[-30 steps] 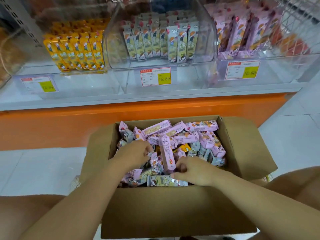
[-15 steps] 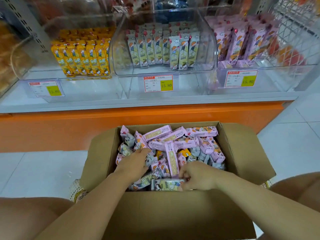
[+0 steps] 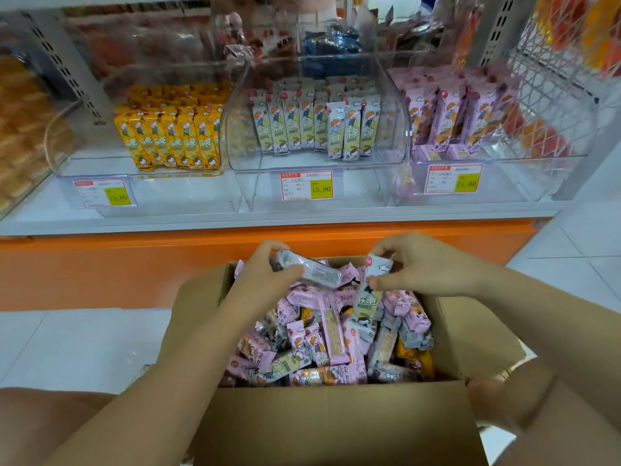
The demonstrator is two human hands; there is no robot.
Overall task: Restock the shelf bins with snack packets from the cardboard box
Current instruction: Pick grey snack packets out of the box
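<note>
Honestly, barely started: the cardboard box (image 3: 336, 422) is heaped with mixed snack packets (image 3: 332, 334). The left hand (image 3: 265, 277) grips one grey packet (image 3: 314, 272) and the right hand (image 3: 430, 267) pinches a second grey packet (image 3: 366, 299). Both are just above the box, neither in the half-full middle bin (image 3: 395, 136) yet.

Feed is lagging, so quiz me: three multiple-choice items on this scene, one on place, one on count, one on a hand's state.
1. Where do the yellow packets stand? A) left bin B) middle bin C) right bin
2. How many price labels show? A) two B) three C) five
3. The left hand? A) open on the floor B) empty fist C) grips a grey packet over the cardboard box
Answers: A, they fill the left bin; B, one on each bin front; C, fingers curl round it.
</note>
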